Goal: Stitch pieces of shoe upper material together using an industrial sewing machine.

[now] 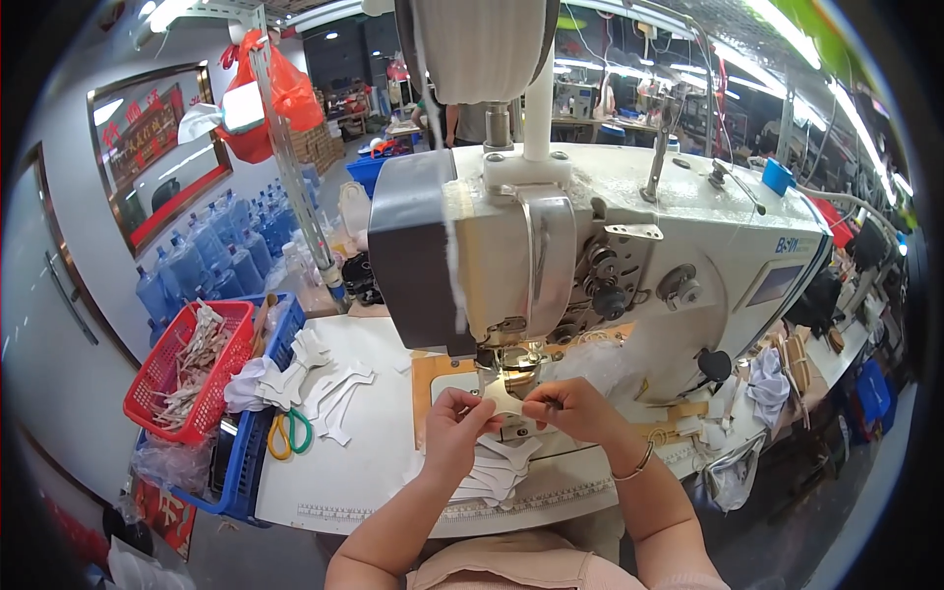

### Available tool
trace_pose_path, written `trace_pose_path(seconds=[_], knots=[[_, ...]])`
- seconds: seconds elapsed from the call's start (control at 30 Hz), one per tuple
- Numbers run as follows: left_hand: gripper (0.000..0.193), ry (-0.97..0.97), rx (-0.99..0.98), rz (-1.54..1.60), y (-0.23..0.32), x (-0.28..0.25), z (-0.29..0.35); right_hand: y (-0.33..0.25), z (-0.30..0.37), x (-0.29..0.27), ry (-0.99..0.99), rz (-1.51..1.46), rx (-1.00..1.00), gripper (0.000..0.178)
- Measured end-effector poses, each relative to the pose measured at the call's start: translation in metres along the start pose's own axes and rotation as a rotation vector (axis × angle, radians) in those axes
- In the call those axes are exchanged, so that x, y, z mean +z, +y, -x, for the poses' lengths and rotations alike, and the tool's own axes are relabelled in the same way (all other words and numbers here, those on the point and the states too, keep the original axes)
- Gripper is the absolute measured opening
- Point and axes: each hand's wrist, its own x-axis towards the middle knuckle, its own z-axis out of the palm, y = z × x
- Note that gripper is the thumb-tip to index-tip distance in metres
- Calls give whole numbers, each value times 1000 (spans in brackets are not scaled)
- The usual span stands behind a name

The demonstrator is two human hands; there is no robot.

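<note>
Under the head of a large sewing machine (511,265) a small white cut piece (503,399) is held close to the needle area. My left hand (462,418) pinches its left edge between thumb and fingers. On the other side, the closed fingers of my right hand (575,408) grip the right edge. A stack of similar white pieces (492,474) lies on the table just below my hands. More white shaped pieces (339,398) are spread to the left, beside scissors (289,434) with one yellow and one green handle.
A measuring tape strip (393,513) runs along the table's front edge. At left, a red basket (182,379) of pale strips rests on a blue crate (236,482). Blue water bottles (211,246) stand behind. Cloth scraps (767,383) lie at right, and a thread cone (479,49) rises above.
</note>
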Motion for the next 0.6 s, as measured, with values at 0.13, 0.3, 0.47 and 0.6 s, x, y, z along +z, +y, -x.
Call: trace_pose_path(seconds=[0.13,0.3,0.47,0.6], knots=[[19,-27,-16,-21,0,0,-5,7,-1,-2,22,-34,-10,15],[20,-4,37,-41,-6,0,-4,-3,-1,-5,-11,-31,25,15],[20,5,182,-187,2,9,-8,-1,-5,-8,8,-75,114,15],[22,14,197,-233,11,7,-27,7,-8,-2,42,-60,72,18]])
